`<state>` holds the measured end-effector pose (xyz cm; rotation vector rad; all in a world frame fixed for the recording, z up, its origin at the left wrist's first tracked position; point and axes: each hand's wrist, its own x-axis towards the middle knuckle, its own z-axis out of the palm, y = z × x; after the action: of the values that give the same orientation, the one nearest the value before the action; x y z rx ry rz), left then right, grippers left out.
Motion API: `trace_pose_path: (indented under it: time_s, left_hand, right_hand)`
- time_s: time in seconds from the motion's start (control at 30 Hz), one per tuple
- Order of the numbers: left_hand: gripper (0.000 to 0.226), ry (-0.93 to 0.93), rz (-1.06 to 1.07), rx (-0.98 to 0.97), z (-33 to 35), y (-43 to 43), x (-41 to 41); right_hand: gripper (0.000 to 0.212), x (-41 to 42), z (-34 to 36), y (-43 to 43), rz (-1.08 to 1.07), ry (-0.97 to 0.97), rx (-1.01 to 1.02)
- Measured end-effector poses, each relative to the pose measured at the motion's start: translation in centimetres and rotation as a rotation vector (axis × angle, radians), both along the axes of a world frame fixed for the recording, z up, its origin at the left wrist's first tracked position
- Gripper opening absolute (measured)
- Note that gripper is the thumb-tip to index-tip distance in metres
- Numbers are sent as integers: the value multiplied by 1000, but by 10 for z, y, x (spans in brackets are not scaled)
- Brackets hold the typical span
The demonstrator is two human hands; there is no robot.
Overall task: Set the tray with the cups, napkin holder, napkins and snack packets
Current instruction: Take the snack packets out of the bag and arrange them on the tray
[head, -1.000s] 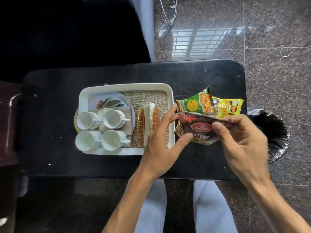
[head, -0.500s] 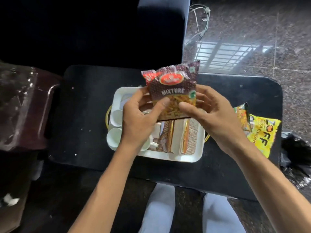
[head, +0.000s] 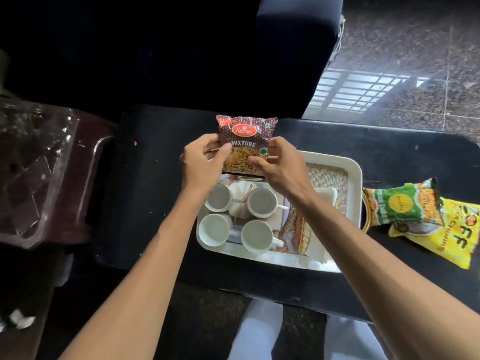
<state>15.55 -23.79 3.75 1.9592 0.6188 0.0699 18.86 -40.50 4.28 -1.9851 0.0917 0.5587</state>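
Note:
I hold a maroon "Mixture" snack packet (head: 245, 141) upright over the far left corner of the white tray (head: 354, 178). My left hand (head: 201, 162) grips its left side and my right hand (head: 279, 165) its right side. Several white cups (head: 262, 202) stand in the tray's left half on napkins (head: 240, 201). A golden wire napkin holder (head: 302, 233) with white napkins lies in the right half, partly hidden by my right forearm. A green packet (head: 394, 203) and a yellow packet (head: 446, 233) lie on the black table right of the tray.
The black table (head: 145, 193) carries the tray. A dark red plastic stool (head: 78, 183) under crinkled clear plastic stands at the left. A dark sofa (head: 285, 61) rises beyond the table. Polished stone floor (head: 415, 48) lies at the right.
Both hands lifted the maroon packet from the table right of the tray and carried it over the tray to its far left corner. The green and yellow packets stayed put.

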Motion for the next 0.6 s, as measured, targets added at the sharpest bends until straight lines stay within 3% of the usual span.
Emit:
trace_pose_path:
  time_s: [0.33, 0.6]
  left_hand:
    - [22, 157, -61, 94, -29, 13, 1]
    - [32, 142, 84, 139, -35, 6, -2]
  right_hand:
    - [39, -1, -37, 23, 53, 3, -118]
    - [35, 4, -47, 30, 31, 43, -112]
